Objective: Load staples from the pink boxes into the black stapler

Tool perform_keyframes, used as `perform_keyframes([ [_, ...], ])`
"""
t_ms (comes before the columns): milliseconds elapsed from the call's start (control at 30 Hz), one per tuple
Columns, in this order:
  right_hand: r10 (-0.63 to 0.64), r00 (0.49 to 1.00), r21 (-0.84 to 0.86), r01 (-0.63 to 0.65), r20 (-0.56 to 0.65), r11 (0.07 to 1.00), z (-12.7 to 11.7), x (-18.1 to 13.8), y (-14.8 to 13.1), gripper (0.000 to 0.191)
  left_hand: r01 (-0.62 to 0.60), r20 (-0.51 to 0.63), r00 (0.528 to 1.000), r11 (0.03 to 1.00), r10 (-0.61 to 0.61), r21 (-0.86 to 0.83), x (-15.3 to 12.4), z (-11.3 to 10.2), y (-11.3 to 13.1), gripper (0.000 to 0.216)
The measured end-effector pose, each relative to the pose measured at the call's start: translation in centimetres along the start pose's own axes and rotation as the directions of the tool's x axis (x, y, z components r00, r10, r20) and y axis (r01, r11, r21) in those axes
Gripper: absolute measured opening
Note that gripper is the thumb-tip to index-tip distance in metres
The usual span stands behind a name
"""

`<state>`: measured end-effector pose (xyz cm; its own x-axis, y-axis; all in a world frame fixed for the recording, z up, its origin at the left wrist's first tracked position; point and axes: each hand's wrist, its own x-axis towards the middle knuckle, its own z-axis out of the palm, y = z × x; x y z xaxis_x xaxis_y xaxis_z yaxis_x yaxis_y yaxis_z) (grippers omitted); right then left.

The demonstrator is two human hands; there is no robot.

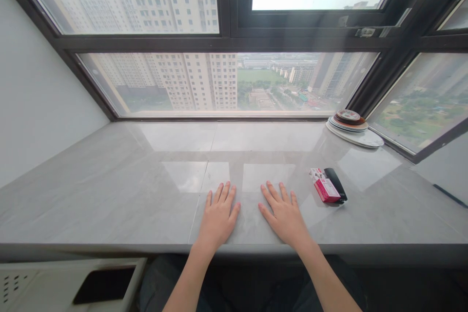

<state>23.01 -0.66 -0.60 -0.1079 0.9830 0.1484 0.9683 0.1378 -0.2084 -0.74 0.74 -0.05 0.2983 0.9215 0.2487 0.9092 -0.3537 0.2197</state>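
My left hand (218,218) lies flat on the grey stone-look sill (109,195), palm down, fingers stretched forward and thumb out to the right. Across a small gap, my right hand (284,214) rests the same way, with its fingers spread. Neither holds anything. To the right of my right hand sit a pink and white box (326,189) and a black stapler-like object (335,184), side by side and touching. The kind of the black object is hard to make out.
A stack of plates (349,126) stands at the back right corner by the window frame (226,42). A dark thin stick (450,196) lies at the far right. Below the sill's front edge, at lower left, is a pale cabinet or stool top (44,282) with a dark phone-like rectangle (105,284).
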Motion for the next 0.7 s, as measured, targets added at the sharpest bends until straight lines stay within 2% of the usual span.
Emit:
perform_keyframes([
  [333, -0.003, 1.0, 0.03, 0.004, -0.009, 1.0, -0.2, -0.1, 0.2, 0.061, -0.003, 0.004, 1.0, 1.0, 0.003, 0.002, 0.0, 0.0, 0.0, 0.054],
  [467, -0.015, 0.998, 0.107, 0.021, -0.053, 0.994, 0.1, -0.1, -0.1, 0.06, 0.007, 0.013, 1.0, 1.0, -0.007, 0.017, 0.1, 0.1, 0.0, 0.055],
  [600, 0.025, 0.98, 0.351, 0.046, -0.196, 0.935, -1.7, -0.2, 1.0, 0.051, 0.011, 0.023, 1.0, 1.0, -0.012, 0.025, 0.1, 0.2, -0.1, 0.055],
  [667, 0.137, 0.93, 0.437, 0.028, -0.34, 0.899, -3.8, -0.1, 3.8, 0.046, 0.01, 0.024, 1.0, 1.0, -0.011, 0.021, 0.1, 0.2, -0.2, 0.054],
  [700, 0.202, 0.881, 0.432, 0.003, -0.428, 0.902, -5.0, 0.0, 5.9, 0.043, 0.01, 0.022, 1.0, 1.0, -0.01, 0.018, 0.1, 0.3, -0.2, 0.054],
])
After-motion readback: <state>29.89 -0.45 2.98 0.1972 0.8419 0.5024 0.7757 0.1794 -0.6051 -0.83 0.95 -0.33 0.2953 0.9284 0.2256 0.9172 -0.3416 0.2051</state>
